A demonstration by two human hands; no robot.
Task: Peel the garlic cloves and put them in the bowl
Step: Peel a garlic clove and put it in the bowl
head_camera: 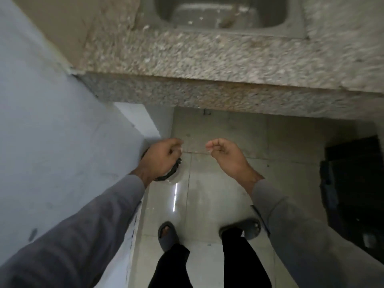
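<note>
Grey sleeves (68, 231), left hand (160, 157) and right hand (225, 156) over floor tiles (207, 194), fingers loosely curled, nothing visibly held, blurred granite counter (207, 65)

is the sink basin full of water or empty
Empty of standing water, as far as the blurred frame shows: the sink floor is bare grey metal with pale specks. What the specks are, cannot tell.

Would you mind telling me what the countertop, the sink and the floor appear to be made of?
Countertop: seemingly polished granite or similar stone, by its speckled grey-brown grain. Sink: likely stainless steel, dull grey with soft sheen, though blurred. Floor: glossy pale tiles, ceramic perhaps, by the grout lines and a reflected light streak.
</note>
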